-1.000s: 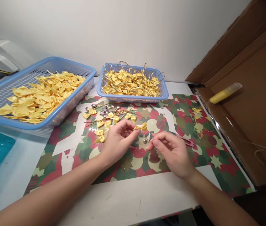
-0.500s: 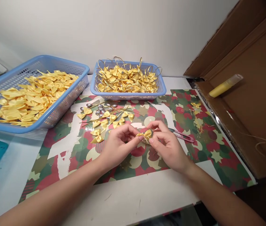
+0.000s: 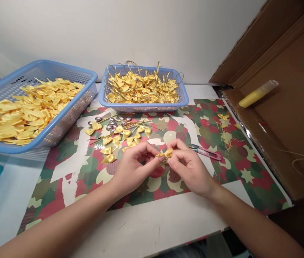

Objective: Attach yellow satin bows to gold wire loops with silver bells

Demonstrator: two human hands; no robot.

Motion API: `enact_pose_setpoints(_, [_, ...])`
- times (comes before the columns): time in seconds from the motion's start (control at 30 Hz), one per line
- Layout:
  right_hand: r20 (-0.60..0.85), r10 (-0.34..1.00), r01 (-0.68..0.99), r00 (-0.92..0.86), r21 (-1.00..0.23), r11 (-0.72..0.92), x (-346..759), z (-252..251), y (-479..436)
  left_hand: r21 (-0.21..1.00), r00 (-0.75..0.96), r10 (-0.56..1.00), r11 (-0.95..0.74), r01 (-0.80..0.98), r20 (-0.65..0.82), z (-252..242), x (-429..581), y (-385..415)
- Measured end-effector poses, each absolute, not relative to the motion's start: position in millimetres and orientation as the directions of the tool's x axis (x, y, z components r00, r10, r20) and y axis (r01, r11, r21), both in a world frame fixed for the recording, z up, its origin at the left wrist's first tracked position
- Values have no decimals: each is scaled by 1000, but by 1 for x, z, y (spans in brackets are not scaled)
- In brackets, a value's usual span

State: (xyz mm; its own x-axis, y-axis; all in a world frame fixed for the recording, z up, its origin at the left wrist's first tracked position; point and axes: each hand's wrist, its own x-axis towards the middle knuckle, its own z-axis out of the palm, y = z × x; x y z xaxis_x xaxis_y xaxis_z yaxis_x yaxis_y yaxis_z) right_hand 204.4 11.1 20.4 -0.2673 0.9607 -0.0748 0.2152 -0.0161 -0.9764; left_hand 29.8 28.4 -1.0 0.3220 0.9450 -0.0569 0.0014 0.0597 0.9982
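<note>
A small yellow ribbon bow (image 3: pixel 166 153) is pinched between both hands above the patterned sheet. My left hand (image 3: pixel 138 166) grips its left side with thumb and fingers. At its right side, the thumb and fingers of my right hand (image 3: pixel 191 166) are closed on the same bow. Several loose yellow bows (image 3: pixel 111 139) lie on the sheet up and left of my hands, among gold wire ties (image 3: pixel 152 125) and small silver bells (image 3: pixel 111 124). Parts of the held bow are hidden by my fingertips.
A blue basket of yellow bows (image 3: pixel 43 138) stands at the left. Another blue basket (image 3: pixel 143 105) holds bows with gold ties at the back. A pink cutter (image 3: pixel 208 153) lies right of my hands, near a cardboard box (image 3: pixel 281 107) holding a yellow tube (image 3: pixel 258 94).
My right hand's thumb and fingers have shifted slightly left along the bow. The view has moved a little, so the baskets appear further left.
</note>
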Motion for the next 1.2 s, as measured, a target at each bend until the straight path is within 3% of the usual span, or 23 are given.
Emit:
enact_pose_setpoints(0.27, [-33,968,267,-247,-963,36,204,20,11,1000,313,950,9,28,-17,0,30,27])
enact_pose_setpoints(0.53, [-52,968,273,-246,-962,18,204,21,11,954,284,936,-258,154,207,-1,29,28])
enact_pose_setpoints(0.87, [-38,969,264,-244,-964,28,203,20,10,935,290,922,-313,167,256,-2,30,27])
enact_pose_setpoints(1.2, [-28,977,284,-212,-958,34,199,19,7,802,286,851,-516,302,440,-2,28,25])
